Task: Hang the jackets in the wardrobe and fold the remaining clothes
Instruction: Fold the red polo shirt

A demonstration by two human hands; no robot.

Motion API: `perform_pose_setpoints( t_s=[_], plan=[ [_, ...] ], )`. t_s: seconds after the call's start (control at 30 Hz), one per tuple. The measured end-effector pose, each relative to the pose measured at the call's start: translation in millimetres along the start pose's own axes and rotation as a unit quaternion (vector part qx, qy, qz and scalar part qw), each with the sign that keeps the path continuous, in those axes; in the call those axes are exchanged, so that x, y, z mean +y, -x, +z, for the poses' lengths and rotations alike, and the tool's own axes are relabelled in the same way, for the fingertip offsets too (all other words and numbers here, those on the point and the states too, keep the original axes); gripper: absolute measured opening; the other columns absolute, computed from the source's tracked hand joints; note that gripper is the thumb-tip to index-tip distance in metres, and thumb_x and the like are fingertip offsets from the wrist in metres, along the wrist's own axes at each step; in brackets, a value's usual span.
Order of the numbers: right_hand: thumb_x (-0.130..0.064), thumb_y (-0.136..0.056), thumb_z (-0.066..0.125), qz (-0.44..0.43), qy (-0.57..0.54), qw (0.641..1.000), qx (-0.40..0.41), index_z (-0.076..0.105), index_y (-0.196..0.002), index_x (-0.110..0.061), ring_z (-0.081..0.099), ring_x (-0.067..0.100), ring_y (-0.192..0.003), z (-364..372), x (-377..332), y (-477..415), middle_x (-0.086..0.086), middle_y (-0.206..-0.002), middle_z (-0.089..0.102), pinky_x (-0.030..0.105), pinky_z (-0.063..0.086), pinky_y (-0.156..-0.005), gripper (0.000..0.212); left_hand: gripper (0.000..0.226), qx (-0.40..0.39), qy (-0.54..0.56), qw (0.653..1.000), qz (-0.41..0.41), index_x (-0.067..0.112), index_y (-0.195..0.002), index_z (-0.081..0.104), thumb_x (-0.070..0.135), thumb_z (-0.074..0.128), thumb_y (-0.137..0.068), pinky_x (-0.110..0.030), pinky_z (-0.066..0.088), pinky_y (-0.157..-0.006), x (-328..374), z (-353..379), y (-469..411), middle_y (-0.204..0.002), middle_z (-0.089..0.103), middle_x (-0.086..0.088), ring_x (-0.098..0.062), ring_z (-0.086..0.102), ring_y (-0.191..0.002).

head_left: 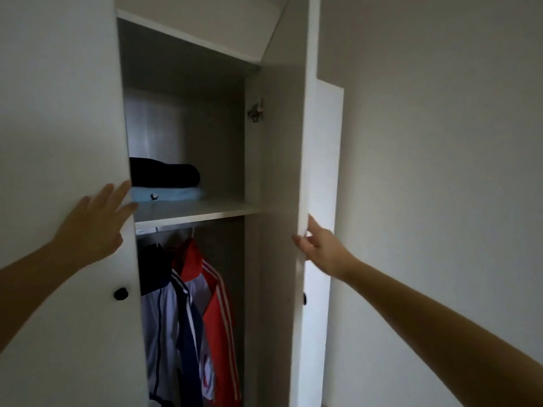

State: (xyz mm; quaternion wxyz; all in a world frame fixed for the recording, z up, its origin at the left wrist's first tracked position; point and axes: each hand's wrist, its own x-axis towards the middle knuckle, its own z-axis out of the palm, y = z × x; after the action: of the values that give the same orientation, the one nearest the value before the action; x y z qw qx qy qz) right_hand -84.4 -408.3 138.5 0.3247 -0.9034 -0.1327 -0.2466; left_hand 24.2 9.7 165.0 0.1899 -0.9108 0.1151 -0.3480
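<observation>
Item: wardrobe, white, two doors, both standing ajar. Reference point: the inner shelf. On the shelf, toward its left end: a folded dark garment stacked on a folded light-blue garment. Below the shelf, on the rail: a red jacket with white stripes, a white-and-navy jacket to its left, and a dark garment further left; the hangers are mostly hidden. Left hand: level with the shelf at its left end, fingers straight and spread, laid flat against the edge of the left door. Right hand: just below shelf level, beyond its right end, fingers and thumb curled round the free edge of the right door. Black knob: on the left door, below the shelf. Handling, as judged: jackets light, soft and probably slick, liable to slip from a hanger; best taken at the collar or hanger hook. Folded garments limp; lift from beneath, both hands. Doors rigid and hinged; take by edge or knob.
</observation>
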Motion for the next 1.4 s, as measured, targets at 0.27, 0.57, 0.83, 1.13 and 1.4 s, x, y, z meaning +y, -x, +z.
perform_pose_setpoints(
  t_s=[0.27, 0.57, 0.83, 1.13, 1.4],
  plan=[
    [-0.056, -0.093, 0.044, -0.082, -0.043, 0.991, -0.1, -0.02, -0.148, -0.033, 0.008, 0.024, -0.147, 144.9, -79.1, -76.5, -0.003, -0.157, -0.027, 0.037, 0.019, -0.115, 0.088, 0.08, -0.13, -0.01, 0.987, -0.093, 0.025, -0.151, -0.012, 0.027, 0.045, -0.095, -0.044, 0.016, -0.117, -14.8, -1.9, 21.3, -0.155, -0.029, -0.006, -0.027, -0.009, -0.147],
    [-0.014, -0.099, 0.041, -0.039, 0.031, 0.989, -0.137, -0.017, -0.148, -0.038, -0.006, 0.047, -0.143, 233.6, -100.5, -137.1, 0.0, -0.153, -0.034, 0.049, 0.03, -0.11, 0.079, 0.082, -0.157, 0.001, 0.98, -0.124, 0.028, -0.152, -0.007, 0.016, 0.047, -0.091, -0.045, 0.023, -0.115, 0.5, 18.0, 18.7, -0.155, -0.029, -0.006, -0.025, -0.004, -0.147],
    [0.009, -0.083, 0.04, -0.041, 0.154, 0.968, -0.192, -0.007, -0.148, -0.046, 0.007, 0.038, -0.144, 233.7, -86.8, -167.8, -0.01, -0.153, -0.032, 0.042, 0.049, -0.095, 0.097, 0.082, -0.191, -0.001, 0.969, -0.156, 0.027, -0.152, -0.006, 0.014, 0.048, -0.092, -0.047, 0.024, -0.114, 15.6, 41.8, 4.5, -0.153, -0.031, -0.014, -0.031, -0.006, -0.147],
    [0.007, -0.082, 0.041, -0.049, 0.217, 0.954, -0.2, -0.011, -0.147, -0.046, -0.015, 0.034, -0.146, 252.3, -79.8, -184.4, -0.009, -0.151, -0.038, 0.054, 0.043, -0.1, 0.098, 0.082, -0.176, -0.022, 0.971, -0.158, 0.027, -0.152, -0.004, 0.01, 0.047, -0.091, -0.047, 0.029, -0.112, 11.5, 64.4, -1.1, -0.153, -0.032, -0.013, -0.031, -0.008, -0.147],
    [0.006, -0.081, 0.043, -0.058, 0.238, 0.947, -0.208, -0.012, -0.147, -0.045, -0.012, 0.034, -0.146, 255.9, -72.7, -194.5, -0.009, -0.149, -0.04, 0.051, 0.043, -0.101, 0.099, 0.084, -0.18, -0.045, 0.97, -0.157, 0.025, -0.152, -0.007, 0.008, 0.048, -0.091, -0.041, 0.038, -0.105, 19.6, 78.6, -11.5, -0.149, -0.034, -0.022, -0.04, -0.012, -0.144]
  ],
)
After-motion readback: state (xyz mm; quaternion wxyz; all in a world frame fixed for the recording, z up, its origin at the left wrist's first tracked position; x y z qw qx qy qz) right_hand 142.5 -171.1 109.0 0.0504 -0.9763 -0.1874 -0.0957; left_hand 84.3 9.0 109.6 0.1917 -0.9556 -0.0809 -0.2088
